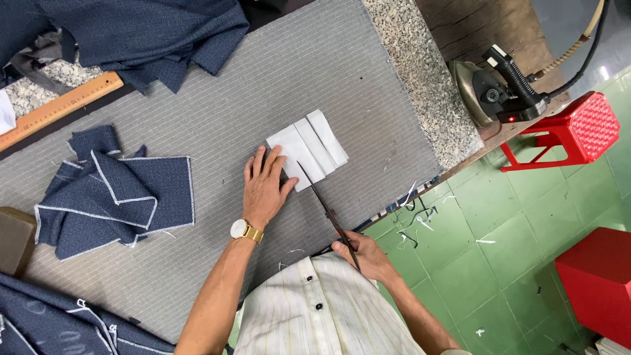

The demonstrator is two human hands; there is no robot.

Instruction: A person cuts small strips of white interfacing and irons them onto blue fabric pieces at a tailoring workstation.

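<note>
Scissors at the edge of white pieces on the bench

Left hand [265,186] lies flat, fingers spread, pinning the white pieces [307,150] mid-bench [368,98]; right hand [363,255], closed round the scissors [327,212], angles the blades toward them. Fingertips sit near the blades: a slip could nick them or skew the cut.

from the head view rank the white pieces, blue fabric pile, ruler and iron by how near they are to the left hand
From the left hand:
1. White pieces, touching its fingertips.
2. Blue fabric pile, on the table to the picture's left.
3. Ruler, at the table's far left edge.
4. Iron, off to the picture's right.
</note>
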